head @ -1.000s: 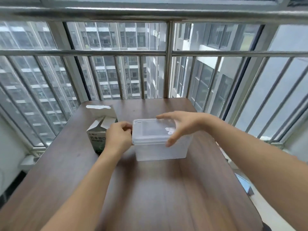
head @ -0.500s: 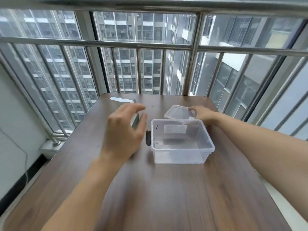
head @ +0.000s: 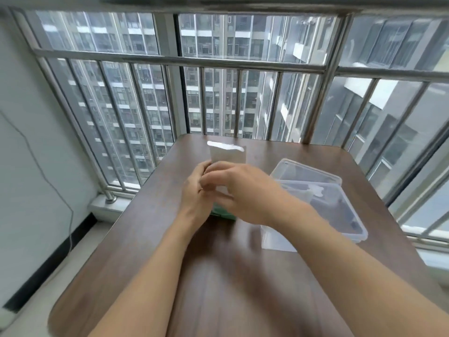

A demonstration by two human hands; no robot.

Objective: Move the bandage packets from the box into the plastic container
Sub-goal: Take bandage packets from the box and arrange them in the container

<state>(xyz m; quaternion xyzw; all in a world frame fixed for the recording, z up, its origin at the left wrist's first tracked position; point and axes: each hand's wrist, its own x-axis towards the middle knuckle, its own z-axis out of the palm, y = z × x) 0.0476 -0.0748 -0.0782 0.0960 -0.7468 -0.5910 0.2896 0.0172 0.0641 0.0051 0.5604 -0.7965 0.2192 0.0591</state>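
With our left hand (head: pixel 194 190) and right hand (head: pixel 240 188) both curled around the small white-and-green cardboard box (head: pixel 227 154) on the brown wooden desk (head: pixel 243 276), beside the lidless clear plastic container (head: pixel 340 215), we risk tipping it and spilling unseen packets.

Enclosed balcony of a high-rise flat. Dark wood-grain table (head: pixel 243 288) pushed against floor-to-ceiling windows (head: pixel 218 98) fitted with steel safety bars (head: pixel 179 60). Dense apartment towers (head: pixel 136 113) outside, seen from well up. Plain white wall (head: pixel 36 142) at left, thin cable (head: pixel 48 181) trailing down it.
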